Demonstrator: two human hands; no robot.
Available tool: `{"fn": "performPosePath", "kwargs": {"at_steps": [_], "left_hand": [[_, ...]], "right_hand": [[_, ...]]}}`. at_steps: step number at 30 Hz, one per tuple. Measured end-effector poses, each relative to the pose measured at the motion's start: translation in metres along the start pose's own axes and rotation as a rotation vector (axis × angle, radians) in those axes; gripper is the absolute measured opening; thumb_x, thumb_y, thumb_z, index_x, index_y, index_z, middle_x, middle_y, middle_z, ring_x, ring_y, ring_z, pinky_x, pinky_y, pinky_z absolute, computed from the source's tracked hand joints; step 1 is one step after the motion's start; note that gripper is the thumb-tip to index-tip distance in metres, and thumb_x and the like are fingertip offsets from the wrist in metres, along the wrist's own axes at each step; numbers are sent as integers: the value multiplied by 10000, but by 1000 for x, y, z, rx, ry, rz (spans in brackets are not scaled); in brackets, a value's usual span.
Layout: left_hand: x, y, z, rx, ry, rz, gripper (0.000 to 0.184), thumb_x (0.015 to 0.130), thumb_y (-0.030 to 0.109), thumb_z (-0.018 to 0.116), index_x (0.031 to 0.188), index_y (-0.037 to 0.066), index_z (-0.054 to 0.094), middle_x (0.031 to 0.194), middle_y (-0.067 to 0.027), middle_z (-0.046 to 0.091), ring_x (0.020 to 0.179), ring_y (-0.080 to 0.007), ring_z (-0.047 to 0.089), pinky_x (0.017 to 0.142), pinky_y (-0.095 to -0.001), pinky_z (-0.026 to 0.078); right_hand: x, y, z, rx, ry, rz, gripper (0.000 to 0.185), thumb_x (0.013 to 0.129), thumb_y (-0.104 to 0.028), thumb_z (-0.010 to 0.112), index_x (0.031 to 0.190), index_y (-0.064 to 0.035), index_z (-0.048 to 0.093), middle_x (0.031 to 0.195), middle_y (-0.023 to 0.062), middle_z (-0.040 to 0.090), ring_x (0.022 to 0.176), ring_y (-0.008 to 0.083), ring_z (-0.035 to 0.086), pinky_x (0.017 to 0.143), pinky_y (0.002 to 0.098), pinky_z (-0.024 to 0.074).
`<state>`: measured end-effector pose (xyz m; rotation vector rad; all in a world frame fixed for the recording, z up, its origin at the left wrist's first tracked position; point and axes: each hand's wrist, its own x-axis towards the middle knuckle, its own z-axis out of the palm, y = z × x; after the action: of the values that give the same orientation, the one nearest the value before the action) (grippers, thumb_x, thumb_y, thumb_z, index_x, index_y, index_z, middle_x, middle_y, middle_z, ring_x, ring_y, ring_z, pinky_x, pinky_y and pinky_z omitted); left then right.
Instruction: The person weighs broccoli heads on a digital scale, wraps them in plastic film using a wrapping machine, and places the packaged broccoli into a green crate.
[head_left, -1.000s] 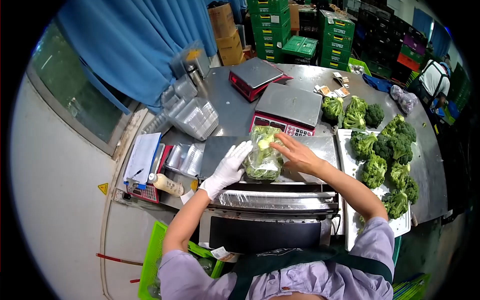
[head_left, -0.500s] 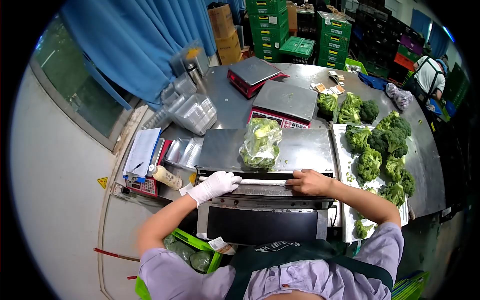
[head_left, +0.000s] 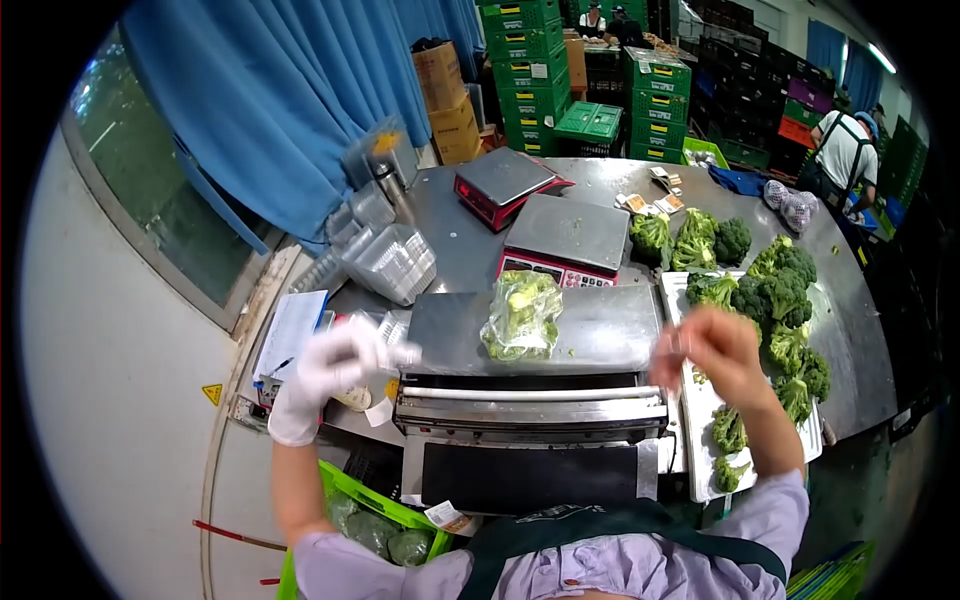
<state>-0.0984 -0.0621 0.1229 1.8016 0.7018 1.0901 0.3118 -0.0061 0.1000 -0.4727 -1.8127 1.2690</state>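
My left hand (head_left: 335,372), in a white glove, is raised left of the wrapping machine (head_left: 530,432); its fingers are smeared by motion. My bare right hand (head_left: 720,358) hangs above the tray's left side, its fingers bent and blurred. Whether either hand holds anything, such as clear film, I cannot make out. Between the hands, a white roll (head_left: 530,394) lies across the machine. Behind it, a broccoli head in clear film (head_left: 522,315) rests on the metal plate (head_left: 620,325).
Unwrapped broccoli (head_left: 785,295) lies on and around a white tray (head_left: 705,475) at right. Two red scales (head_left: 570,232) (head_left: 505,180) stand behind the plate. Clear plastic trays (head_left: 390,262) and a clipboard (head_left: 290,335) are at left. Another person (head_left: 845,150) bends over at far right.
Both hands have lifted off the white roll and moved apart, the left hand up and left, the right hand right and slightly up. The wrapped broccoli stays on the plate. The view has tilted slightly upward.
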Motion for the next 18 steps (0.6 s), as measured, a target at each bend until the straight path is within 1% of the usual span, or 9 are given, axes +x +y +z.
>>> {"fn": "performPosePath", "kwargs": {"at_steps": [3, 4, 6, 7, 9, 11, 12, 17, 18], "left_hand": [[61, -37, 2, 278, 373, -240, 116, 876, 126, 550, 868, 16, 582, 964, -72, 605, 815, -137, 600, 790, -255, 475], [75, -75, 2, 246, 435, -143, 71, 863, 111, 562, 866, 43, 581, 967, -38, 596, 864, -133, 562, 797, -236, 443], [83, -150, -16, 723, 175, -159, 177, 819, 202, 616, 892, 49, 563, 1052, -68, 551, 995, -202, 517, 877, -313, 407], [80, -172, -19, 729, -5, -210, 345, 758, 289, 682, 977, 52, 557, 1139, -98, 522, 1083, -234, 492, 928, -332, 390], [63, -205, -10, 625, -162, -447, 971, 556, 404, 815, 1313, 16, 346, 1294, -205, 415, 1235, -316, 388, 1019, -358, 324], [50, -205, 13, 863, -242, -294, 1072, 534, 414, 822, 1348, -11, 269, 1311, -222, 394, 1274, -338, 339, 1039, -367, 306], [53, -205, 19, 861, -247, -297, 1072, 534, 414, 822, 1348, -11, 269, 1311, -222, 394, 1274, -338, 339, 1039, -367, 306], [49, -233, 35, 853, 34, -222, 1027, 548, 377, 816, 1326, -31, 284, 1297, -233, 397, 1192, -359, 438, 995, -377, 385], [50, -230, 37, 935, 87, -42, 950, 555, 343, 822, 1296, -19, 350, 1269, -217, 438, 1137, -340, 500, 959, -374, 424]], "right_hand": [[76, 49, -12, -204, 159, -77, 472, 890, -294, 577, 1163, 78, 477, 1131, 225, 571, 1086, 261, 561, 876, 336, 485], [91, 85, -18, -389, 90, 3, 697, 797, -412, 639, 1238, 76, 408, 1241, 245, 473, 1188, 304, 451, 976, 383, 388], [106, 149, -19, -673, -128, 172, 1075, 632, -574, 723, 1352, 67, 248, 1390, 271, 296, 1302, 368, 306, 1088, 432, 265], [102, 173, -11, -768, -277, 266, 1224, 559, -617, 746, 1392, 59, 157, 1429, 277, 216, 1312, 388, 272, 1099, 434, 238], [79, 216, 7, -840, -440, 239, 1326, 521, -629, 761, 1389, 84, 57, 1412, 332, 182, 1309, 430, 247, 1106, 429, 217], [60, 222, 31, -877, -410, 201, 1358, 496, -622, 779, 1370, 116, 47, 1383, 383, 168, 1307, 462, 223, 1101, 418, 222], [60, 222, 38, -848, -370, 151, 1305, 527, -581, 793, 1347, 140, 79, 1363, 403, 178, 1272, 481, 278, 1069, 412, 286], [64, 233, 52, -828, -204, 112, 1182, 571, -467, 809, 1355, 93, 124, 1340, 390, 249, 1148, 483, 437, 956, 429, 420], [63, 232, 52, -806, -176, 55, 1165, 570, -437, 809, 1363, 73, 125, 1322, 385, 287, 1136, 474, 455, 945, 425, 433]]}}
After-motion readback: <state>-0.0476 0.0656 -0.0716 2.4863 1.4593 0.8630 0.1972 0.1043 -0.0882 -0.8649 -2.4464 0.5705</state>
